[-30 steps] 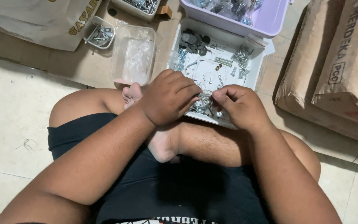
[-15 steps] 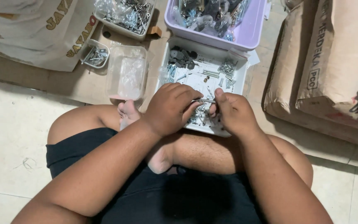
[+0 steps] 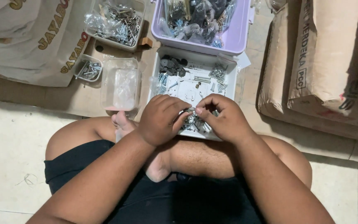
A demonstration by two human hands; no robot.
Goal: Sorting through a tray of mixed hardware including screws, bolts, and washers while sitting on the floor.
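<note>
- Since a moment ago we've pulled both hands together over the white tray (image 3: 228, 70).
- Left hand (image 3: 160, 120) and right hand (image 3: 222, 118) now pinch one small metal fastener (image 3: 192, 110) between fingertips.

A single head-worn view looks steeply down from above the seated person's lap, facing forward across the floor. It sits close: both forearms fill the lower frame, the left grip (image 3: 161, 119) and right grip (image 3: 221, 117) lie near centre, and containers lie beyond them.

white tray (image 3: 230, 85) | lilac bin (image 3: 240, 35) | silver screws (image 3: 218, 72) | black shorts (image 3: 179, 199)
</note>
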